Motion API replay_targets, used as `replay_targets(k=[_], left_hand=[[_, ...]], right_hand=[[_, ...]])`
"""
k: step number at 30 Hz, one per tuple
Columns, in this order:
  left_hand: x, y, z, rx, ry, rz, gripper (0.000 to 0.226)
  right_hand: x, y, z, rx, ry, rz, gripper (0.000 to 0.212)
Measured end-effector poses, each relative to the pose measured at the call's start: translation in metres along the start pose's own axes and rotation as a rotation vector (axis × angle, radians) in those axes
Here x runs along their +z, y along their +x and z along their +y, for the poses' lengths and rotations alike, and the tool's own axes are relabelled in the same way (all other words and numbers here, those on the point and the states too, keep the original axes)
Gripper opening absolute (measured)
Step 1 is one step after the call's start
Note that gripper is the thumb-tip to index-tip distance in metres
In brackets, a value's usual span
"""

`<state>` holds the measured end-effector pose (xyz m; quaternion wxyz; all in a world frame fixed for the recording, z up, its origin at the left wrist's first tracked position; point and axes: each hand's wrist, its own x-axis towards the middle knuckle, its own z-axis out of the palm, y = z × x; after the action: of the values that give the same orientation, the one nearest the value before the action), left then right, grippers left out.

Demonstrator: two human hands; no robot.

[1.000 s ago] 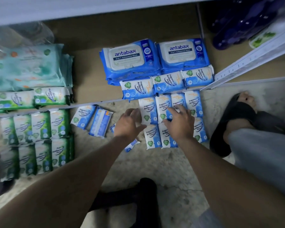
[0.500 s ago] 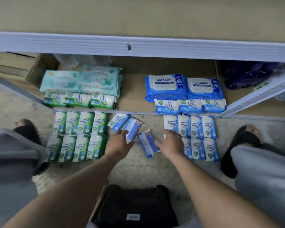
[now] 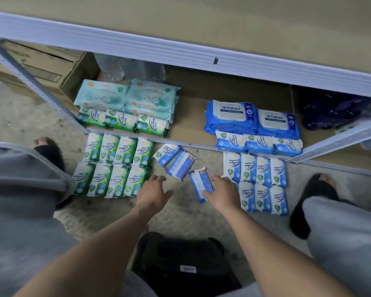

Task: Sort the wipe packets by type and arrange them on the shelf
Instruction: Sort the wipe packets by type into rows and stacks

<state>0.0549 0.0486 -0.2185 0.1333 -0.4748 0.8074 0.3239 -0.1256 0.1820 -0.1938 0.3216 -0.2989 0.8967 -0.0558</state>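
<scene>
I am watching my right hand [image 3: 222, 195] gripping a small blue packet [image 3: 199, 183], the thumb lying across its lower end and the packet tilting over the floor [image 3: 180, 217]. My left hand [image 3: 153, 192] is hovering open beside it, fingers spread, holding nothing. At twelve o'clock from the left hand, two loose blue packets [image 3: 176, 160] are lying askew on the floor. At ten o'clock, green packets [image 3: 116, 166] are sitting in two rows of four. At two o'clock from the right hand, blue floor packets [image 3: 259, 181] are sitting in two rows. On the shelf [image 3: 193, 118], teal packs [image 3: 124, 95] are lying at eleven o'clock behind three green shelf packets [image 3: 122, 122]. At one o'clock, big blue packs [image 3: 251, 116] are lying behind three blue shelf packets [image 3: 258, 144].
</scene>
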Motion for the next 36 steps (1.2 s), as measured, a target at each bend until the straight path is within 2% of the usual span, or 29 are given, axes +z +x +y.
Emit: replay_targets(k=[11,16,19,23,27,32,34,36], left_hand=[[0.026,0.047,-0.007,0.006,-0.003,-0.076,0.054],[0.040,0.078,0.001,0.060,-0.043,0.028,0.050],[0.048,0.096,0.009,0.067,-0.048,0.106,0.047],[0.058,0.106,0.018,-0.044,-0.136,0.174,0.045],[0.066,0.112,0.019,-0.139,-0.170,0.168,0.048],[0.068,0.120,0.015,-0.221,-0.258,0.142,0.056],[0.065,0.122,0.012,-0.276,-0.325,0.107,0.052],[0.062,0.121,0.010,-0.315,-0.347,0.052,0.039]], right_hand=[[0.027,0.038,0.021,0.061,0.002,-0.079,0.049],[0.049,0.065,0.026,0.079,0.025,-0.099,0.042],[0.062,0.078,0.022,0.107,0.077,-0.068,0.046],[0.079,0.085,0.013,0.125,0.094,0.039,0.044],[0.091,0.083,0.010,0.144,0.024,0.063,0.061],[0.092,0.085,0.009,0.159,0.010,0.085,0.066],[0.093,0.091,0.014,0.198,0.071,0.054,0.063],[0.094,0.095,0.019,0.222,0.116,-0.009,0.049]])
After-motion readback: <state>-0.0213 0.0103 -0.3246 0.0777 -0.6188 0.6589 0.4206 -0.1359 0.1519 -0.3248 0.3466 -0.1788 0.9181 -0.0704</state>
